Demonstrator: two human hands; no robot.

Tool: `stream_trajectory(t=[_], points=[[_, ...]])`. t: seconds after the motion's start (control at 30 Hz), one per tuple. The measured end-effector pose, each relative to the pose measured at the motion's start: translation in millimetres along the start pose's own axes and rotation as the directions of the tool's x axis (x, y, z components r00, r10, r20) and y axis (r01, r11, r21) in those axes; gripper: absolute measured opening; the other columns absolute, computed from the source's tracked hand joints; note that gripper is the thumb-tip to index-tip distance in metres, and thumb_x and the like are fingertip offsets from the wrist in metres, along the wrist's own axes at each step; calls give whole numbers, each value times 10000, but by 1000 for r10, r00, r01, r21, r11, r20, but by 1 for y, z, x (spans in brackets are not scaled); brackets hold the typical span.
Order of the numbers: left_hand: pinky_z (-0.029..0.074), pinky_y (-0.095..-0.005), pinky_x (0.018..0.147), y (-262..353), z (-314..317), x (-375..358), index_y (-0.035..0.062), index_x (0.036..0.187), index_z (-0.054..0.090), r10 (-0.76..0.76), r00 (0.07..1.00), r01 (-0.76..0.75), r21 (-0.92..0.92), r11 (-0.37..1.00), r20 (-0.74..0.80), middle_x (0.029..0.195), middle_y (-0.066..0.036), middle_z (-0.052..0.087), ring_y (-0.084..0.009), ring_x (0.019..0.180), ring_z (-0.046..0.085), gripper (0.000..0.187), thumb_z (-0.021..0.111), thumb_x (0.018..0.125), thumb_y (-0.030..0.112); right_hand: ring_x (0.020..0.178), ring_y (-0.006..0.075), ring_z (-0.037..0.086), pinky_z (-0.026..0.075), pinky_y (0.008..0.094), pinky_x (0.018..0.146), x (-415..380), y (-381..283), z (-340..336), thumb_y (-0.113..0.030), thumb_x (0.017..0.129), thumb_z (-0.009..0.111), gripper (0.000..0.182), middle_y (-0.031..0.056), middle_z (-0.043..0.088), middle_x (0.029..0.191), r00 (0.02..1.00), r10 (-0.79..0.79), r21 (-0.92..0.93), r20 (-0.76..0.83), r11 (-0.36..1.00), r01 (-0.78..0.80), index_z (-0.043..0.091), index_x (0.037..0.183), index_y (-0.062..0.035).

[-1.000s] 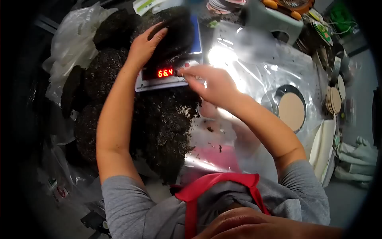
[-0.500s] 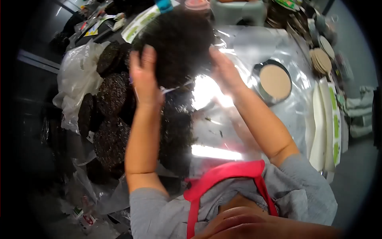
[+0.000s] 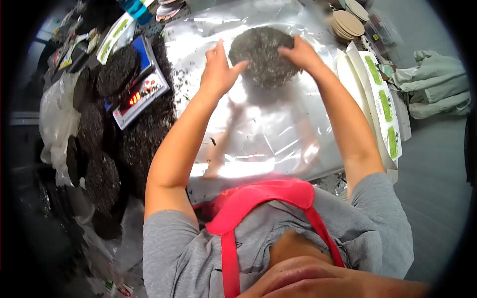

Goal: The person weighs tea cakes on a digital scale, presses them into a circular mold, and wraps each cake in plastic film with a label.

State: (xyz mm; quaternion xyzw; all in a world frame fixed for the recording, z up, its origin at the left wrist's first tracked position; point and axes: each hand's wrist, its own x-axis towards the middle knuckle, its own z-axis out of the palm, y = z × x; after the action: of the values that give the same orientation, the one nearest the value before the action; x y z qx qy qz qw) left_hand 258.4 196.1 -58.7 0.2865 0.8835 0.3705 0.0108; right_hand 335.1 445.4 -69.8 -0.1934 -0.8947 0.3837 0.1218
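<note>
A dark, thin round cake of what looks like dried seaweed [image 3: 263, 55] lies over the shiny clear plastic sheet [image 3: 238, 129]. My right hand [image 3: 304, 53] holds its right rim, thumb on top and fingertips partly hidden. At the opposite side, my left hand [image 3: 217, 70] has its fingers spread, with the thumb close to the rim; whether it touches cannot be made out. To the left stands a digital scale [image 3: 158, 85] with lit red digits, small crumbs on its panel and another dark round cake [image 3: 118, 69] over its plate.
More dark round cakes [image 3: 103, 183] lean in a stack at left beside a crumpled plastic bag [image 3: 58, 116]. Beige round discs [image 3: 348, 25] are piled at the back right. White strips with green labels [image 3: 385, 104] line the right edge, near a pale green cloth [image 3: 435, 84].
Both hands have carried the dark cake rightward onto the plastic, where the beige disc was visible before. The left hand has spread away from it. The scale has come into view.
</note>
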Motion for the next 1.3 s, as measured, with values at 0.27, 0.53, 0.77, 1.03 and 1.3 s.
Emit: stream_trajectory(t=[0.27,0.53,0.77,1.03,1.3], points=[[494,-439,925,28,-2,62,20,1521,268,263,757,-538,342,771,598,1189,-195,578,-379,1114,595,1208,849,611,561,1052,362,648,533,428,852,8,-25,-26,-429,753,803,644,227,632,1175,987,-139,-457,77,875,159,547,1134,22],[536,-382,909,31,50,71,-77,1453,353,-49,557,-608,447,656,829,1265,-215,585,-341,1091,640,1177,855,609,572,982,316,658,553,427,775,13,-36,21,-309,573,916,698,125,607,1109,712,-35,-516,702,665,541,559,1110,-41],[528,-400,914,15,73,36,-20,1191,591,137,696,-544,392,742,705,1127,-134,637,-280,1099,630,731,819,703,474,1139,301,593,499,379,884,0,4,51,-191,685,787,523,110,614,1155,725,-404,-515,558,516,684,579,1139,-36],[321,-443,1144,-45,50,17,141,1142,688,240,970,-209,-395,895,28,1410,-138,538,-328,1325,468,331,675,910,376,1345,229,482,359,329,1108,2,-9,-9,-257,991,557,513,151,534,1441,967,-217,133,-135,963,235,473,1443,-29],[215,-578,1167,-192,-210,17,132,1502,382,341,918,-69,764,641,-203,1538,-203,375,-424,1425,326,1040,784,675,618,1257,214,529,346,360,1111,12,-9,-41,-268,1041,483,417,99,598,1334,972,-50,475,-232,865,158,562,1344,6]])
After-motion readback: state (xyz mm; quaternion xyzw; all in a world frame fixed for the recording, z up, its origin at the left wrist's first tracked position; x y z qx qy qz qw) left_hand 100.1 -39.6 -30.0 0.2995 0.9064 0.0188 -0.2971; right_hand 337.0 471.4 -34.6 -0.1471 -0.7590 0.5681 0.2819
